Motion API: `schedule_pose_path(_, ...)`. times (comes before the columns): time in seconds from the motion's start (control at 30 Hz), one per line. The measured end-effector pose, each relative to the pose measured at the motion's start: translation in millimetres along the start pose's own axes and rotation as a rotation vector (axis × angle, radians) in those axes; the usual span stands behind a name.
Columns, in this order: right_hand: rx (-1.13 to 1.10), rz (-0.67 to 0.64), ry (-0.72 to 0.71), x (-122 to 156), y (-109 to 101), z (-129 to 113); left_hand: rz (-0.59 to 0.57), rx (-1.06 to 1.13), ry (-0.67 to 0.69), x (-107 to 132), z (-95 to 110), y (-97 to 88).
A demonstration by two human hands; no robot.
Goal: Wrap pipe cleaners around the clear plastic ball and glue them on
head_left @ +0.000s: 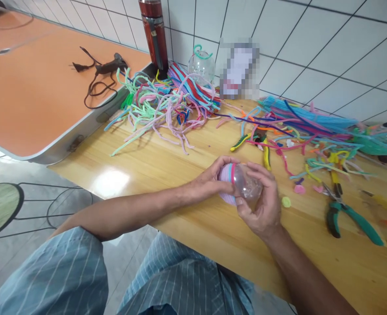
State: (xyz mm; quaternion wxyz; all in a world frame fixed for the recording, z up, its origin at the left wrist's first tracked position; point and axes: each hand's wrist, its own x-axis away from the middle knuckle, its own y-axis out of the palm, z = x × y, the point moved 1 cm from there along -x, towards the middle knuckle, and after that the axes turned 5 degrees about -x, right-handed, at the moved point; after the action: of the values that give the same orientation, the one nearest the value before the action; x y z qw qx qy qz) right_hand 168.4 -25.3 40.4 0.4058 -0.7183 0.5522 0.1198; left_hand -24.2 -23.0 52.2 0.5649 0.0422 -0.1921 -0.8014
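Pile of pipe cleaners (167,103) at the back left of the wooden tabletop (167,175). Middle: left hand (209,181) and right hand (261,203) both wrapped around a clear plastic ball (242,183), half-covered in coiled pipe cleaner, just above the tabletop. Green-handled pliers (344,210) lie further right.

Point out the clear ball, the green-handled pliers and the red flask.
clear ball (246,186), head view, bare transparent half.
green-handled pliers (354,218), head view, a green handle.
red flask (154,35), head view, middle of its body.
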Motion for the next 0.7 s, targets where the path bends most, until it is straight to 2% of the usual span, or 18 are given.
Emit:
schedule_pose_path(0.47, 0.005, 0.011, 0.007, -0.8, 1.8, -3.2, 0.003, 0.057, -0.032, 4.0, 0.5, 1.9)
schedule_pose_path(0.7, 0.003, 0.01, 0.024, -1.2, 2.4, -6.2, -0.022, -0.074, 0.04, 2.7, -4.7, -1.2)
